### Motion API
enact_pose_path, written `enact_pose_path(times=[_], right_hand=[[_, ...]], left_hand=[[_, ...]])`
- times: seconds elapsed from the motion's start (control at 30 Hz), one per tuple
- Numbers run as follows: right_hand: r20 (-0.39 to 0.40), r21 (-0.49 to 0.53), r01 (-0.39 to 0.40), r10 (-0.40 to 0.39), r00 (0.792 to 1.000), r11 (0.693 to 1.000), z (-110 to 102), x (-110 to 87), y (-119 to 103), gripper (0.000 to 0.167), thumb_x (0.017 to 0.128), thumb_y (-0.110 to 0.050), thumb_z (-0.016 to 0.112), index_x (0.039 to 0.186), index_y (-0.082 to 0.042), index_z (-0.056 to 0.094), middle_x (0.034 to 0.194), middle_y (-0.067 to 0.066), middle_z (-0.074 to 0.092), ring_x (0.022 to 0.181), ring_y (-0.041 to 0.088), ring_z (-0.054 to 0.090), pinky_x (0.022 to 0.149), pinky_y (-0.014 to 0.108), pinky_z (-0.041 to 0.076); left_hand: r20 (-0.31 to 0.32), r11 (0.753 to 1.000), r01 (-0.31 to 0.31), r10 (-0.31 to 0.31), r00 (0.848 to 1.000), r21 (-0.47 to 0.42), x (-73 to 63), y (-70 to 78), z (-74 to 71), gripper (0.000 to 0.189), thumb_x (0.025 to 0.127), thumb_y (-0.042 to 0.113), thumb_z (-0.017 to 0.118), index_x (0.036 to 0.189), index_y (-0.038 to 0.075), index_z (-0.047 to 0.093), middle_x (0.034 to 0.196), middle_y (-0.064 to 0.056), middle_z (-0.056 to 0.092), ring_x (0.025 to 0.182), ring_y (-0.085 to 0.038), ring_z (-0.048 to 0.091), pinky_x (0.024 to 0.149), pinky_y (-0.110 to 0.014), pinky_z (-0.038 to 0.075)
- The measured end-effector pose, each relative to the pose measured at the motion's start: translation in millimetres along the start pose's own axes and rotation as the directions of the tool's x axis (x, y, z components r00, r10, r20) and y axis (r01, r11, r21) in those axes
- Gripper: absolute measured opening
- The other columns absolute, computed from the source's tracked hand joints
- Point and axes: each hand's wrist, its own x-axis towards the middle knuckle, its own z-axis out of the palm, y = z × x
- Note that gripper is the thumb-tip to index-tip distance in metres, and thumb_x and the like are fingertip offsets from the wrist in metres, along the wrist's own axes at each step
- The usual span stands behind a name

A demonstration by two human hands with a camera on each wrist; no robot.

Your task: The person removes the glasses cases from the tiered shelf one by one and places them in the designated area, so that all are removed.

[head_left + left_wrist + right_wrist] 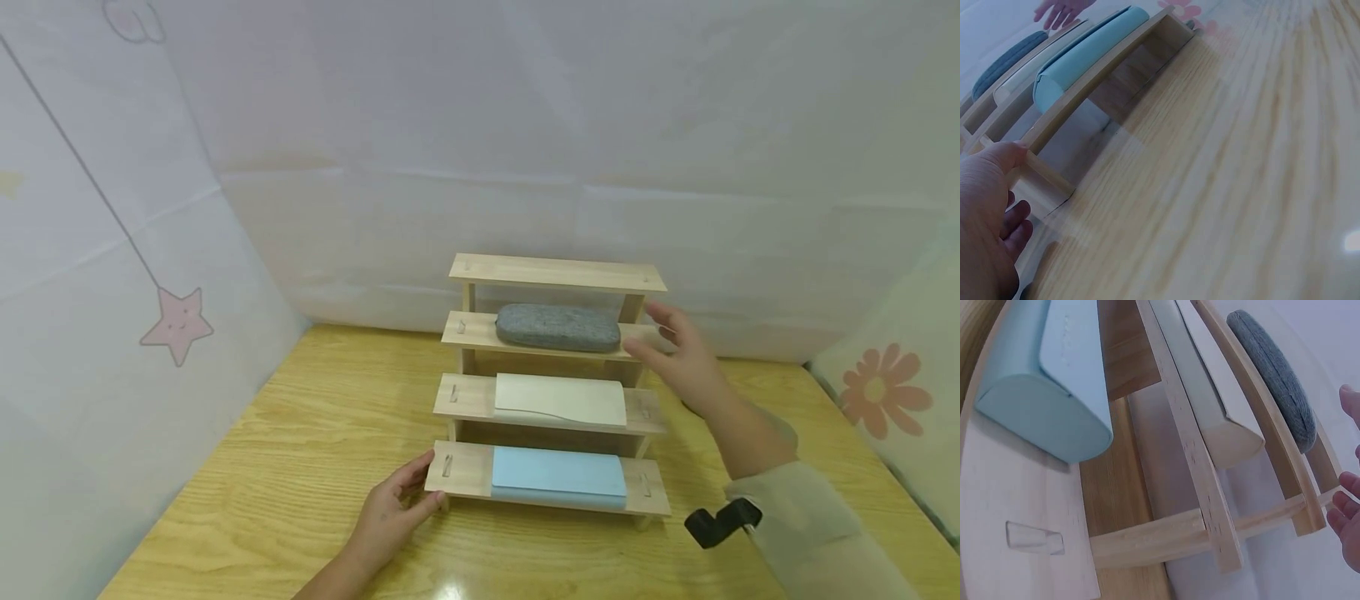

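Observation:
A stepped wooden display rack (pixel 555 271) stands on the table with three glasses cases on its tiers. The grey fabric glasses case (pixel 558 327) lies on the second tier from the top. A cream glasses case (pixel 560 398) lies one tier lower, and a light blue glasses case (pixel 558 473) on the lowest. At the lowest tier's left end, my left hand (pixel 393 508) holds the board's corner, its thumb (pixel 1007 155) on the front edge. My right hand (pixel 686 362) is beside the grey case's right end, thumb and fingers spread, holding nothing.
The rack stands on a wood-grain table (pixel 300 467). Behind it hangs a pale cloth backdrop (pixel 525 125), with a pink star (pixel 177 325) on the left side and a flower (pixel 885 390) on the right. A black wrist mount (pixel 723 522) sits at the right sleeve.

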Motion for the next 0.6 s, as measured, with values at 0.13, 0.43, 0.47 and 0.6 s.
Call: enact_pose_path(times=[0.13,0.43,0.47,0.6], right_hand=[[0.019,-0.011,0.008,-0.008,1.0,1.0,3.5,4.2,-3.2,0.08,0.094,-0.042,0.064,0.156,-0.014,0.023,0.161,0.016,0.021,0.144,0.049,0.021,0.109,0.068,0.03],[0.067,-0.032,0.022,-0.02,0.998,0.999,13.5,14.2,-11.1,0.079,0.093,-0.043,0.066,0.155,-0.014,0.025,0.16,0.018,0.022,0.144,0.049,0.022,0.109,0.068,0.029],[0.071,-0.037,0.026,-0.023,0.997,0.999,14.9,14.9,-12.4,0.079,0.093,-0.042,0.066,0.155,-0.014,0.026,0.16,0.018,0.022,0.144,0.049,0.023,0.109,0.068,0.029],[0.093,-0.055,0.038,-0.033,0.995,0.998,20.4,18.0,-16.5,0.079,0.092,-0.04,0.068,0.155,-0.014,0.027,0.16,0.019,0.022,0.143,0.05,0.024,0.109,0.068,0.029]], left_hand=[[-0.004,1.0,-0.007,0.007,1.0,-0.015,0.7,-0.5,0.6,0.061,0.083,0.026,0.079,0.137,0.01,0.056,0.138,-0.009,0.059,0.121,-0.029,0.061,0.097,-0.036,0.052],[-0.002,1.0,-0.006,0.006,1.0,-0.022,0.9,-0.5,1.1,0.06,0.083,0.022,0.079,0.137,0.009,0.056,0.139,-0.01,0.058,0.122,-0.03,0.06,0.098,-0.036,0.052],[-0.002,1.0,-0.005,0.005,1.0,-0.023,0.8,-0.5,1.2,0.06,0.083,0.021,0.079,0.137,0.009,0.056,0.139,-0.01,0.058,0.122,-0.03,0.06,0.098,-0.035,0.052],[-0.006,1.0,-0.009,0.009,1.0,-0.015,0.9,-1.0,1.2,0.06,0.083,0.021,0.079,0.137,0.008,0.056,0.139,-0.011,0.058,0.122,-0.031,0.06,0.097,-0.035,0.052]])
